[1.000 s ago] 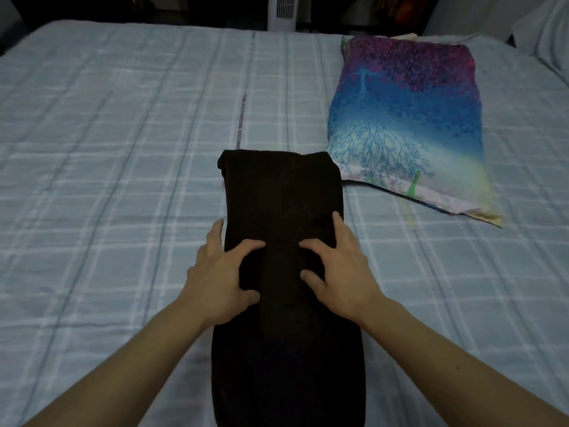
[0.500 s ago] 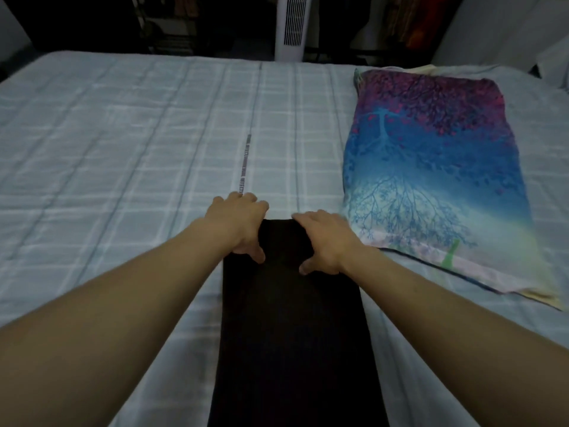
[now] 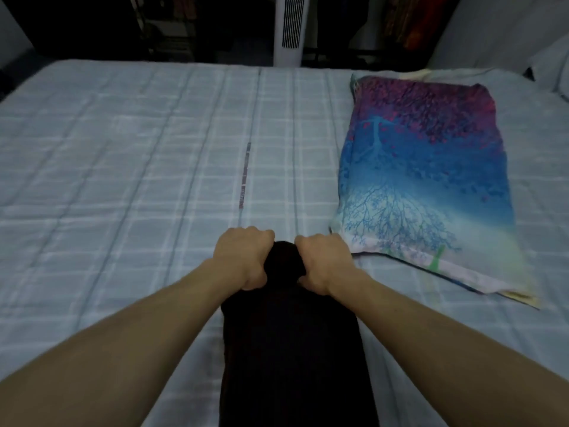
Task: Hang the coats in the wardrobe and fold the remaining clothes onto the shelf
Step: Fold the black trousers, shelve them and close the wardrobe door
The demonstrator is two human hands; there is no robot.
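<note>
The left hand (image 3: 243, 260) and the right hand (image 3: 323, 263) are both closed into fists on the far end of the dark folded garment (image 3: 292, 349), side by side, with the cloth bunched up in a hump between them. The garment lies in a long strip on the checked bedspread (image 3: 123, 180), running from the fists back towards the person's body and out of the bottom of the view. The main risk, as I judge it, lies in that bunching: with the end gathered rather than held flat by its corners, bringing it over may leave a crumpled or crooked fold, and the layers beneath may slide apart on the smooth cover. If one fist pulls harder than the other, the strip could twist and its edges stop lining up. The cloth is so dark that its edges and layers cannot be made out, so a skewed fold would be easy to miss. Just beside the right hand lies a patterned pillow (image 3: 425, 186), its near corner close enough to be nudged or caught if the garment swings that way. Beyond the bed stand a white tower fan (image 3: 291, 29) and some hanging clothes (image 3: 409, 23), well apart from the hands; no shelf can be made out in the dim background.
</note>
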